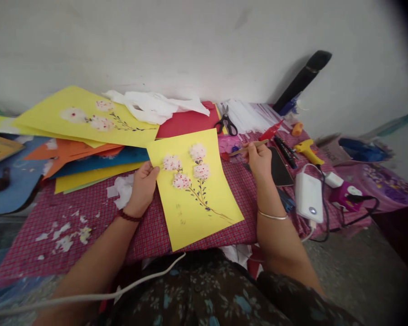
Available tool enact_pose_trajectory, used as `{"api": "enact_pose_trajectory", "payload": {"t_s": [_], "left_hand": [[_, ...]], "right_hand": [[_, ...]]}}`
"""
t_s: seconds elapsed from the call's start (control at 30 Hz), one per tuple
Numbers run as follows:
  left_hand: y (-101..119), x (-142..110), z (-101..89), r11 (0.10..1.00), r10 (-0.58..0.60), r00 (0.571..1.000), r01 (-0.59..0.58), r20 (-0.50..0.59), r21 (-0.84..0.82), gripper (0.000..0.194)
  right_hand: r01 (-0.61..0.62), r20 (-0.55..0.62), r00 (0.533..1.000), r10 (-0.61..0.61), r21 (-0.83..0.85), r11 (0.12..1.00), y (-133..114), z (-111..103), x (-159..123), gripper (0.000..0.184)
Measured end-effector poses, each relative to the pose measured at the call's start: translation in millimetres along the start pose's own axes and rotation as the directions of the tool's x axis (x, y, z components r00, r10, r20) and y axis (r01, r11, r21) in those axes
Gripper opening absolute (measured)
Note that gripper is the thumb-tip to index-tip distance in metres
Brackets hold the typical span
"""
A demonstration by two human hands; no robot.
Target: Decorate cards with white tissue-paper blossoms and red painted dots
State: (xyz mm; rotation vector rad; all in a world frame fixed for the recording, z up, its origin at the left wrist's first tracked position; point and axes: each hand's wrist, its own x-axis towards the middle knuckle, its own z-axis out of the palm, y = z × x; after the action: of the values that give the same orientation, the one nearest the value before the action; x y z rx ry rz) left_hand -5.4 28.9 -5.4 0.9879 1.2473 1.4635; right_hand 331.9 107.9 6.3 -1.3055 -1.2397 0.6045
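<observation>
Centrally, we see yellow sheet [194, 197] with raised pale blossoms [182, 181], over near part of checked cloth [114, 228]; our left hand [143, 188] pinches its left margin. To right, our right hand [260, 160] grasps slim brush-like stick [263, 142], tip over pink plastic [226, 145]. Risks, we judge: tip, if wet, brushing sheet just beside it, causing smear; left thumb pressing hard, causing crease; sleeve-height tilt loosening blossoms.

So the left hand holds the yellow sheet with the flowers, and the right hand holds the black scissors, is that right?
Not quite: in the head view, the right hand holds a thin brown stick. The left hand does hold the yellow sheet.
</observation>
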Motion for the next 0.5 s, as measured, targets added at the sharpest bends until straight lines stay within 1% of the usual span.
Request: {"api": "enact_pose_trajectory", "payload": {"t_s": [0.17, 0.23, 0.37, 0.5], "left_hand": [[5.3, -1.5, -1.1, 0.999, -0.028, 0.999, 0.029, 0.014, -0.026, 0.024], [7.8, -1.7, -1.3, 0.999, -0.037, 0.999, 0.037, 0.003, -0.03, 0.025], [9.2, -1.2, -0.8, 1.0, -0.004, 0.998, 0.004, -0.066, -0.007, 0.029], [7.2, -1.2, 0.4, 0.999, 0.034, 0.996, -0.031, -0.085, 0.03, 0.029]], "right_hand": [[-0.02, 0.015, 1.0, 0.021, -0.029, 0.999, -1.8, 0.0, -1.5, 0.03], [-0.009, -0.009, 1.0, 0.009, -0.007, 1.0, -4.8, -0.2, -1.6, 0.03], [0.018, -0.089, 0.996, -0.01, 0.089, 0.996, -9.3, 0.5, -0.3, 0.032], [0.0, -0.061, 0.998, 0.005, 0.084, 0.996, -7.9, 1.3, 0.5, 0.035]]}}
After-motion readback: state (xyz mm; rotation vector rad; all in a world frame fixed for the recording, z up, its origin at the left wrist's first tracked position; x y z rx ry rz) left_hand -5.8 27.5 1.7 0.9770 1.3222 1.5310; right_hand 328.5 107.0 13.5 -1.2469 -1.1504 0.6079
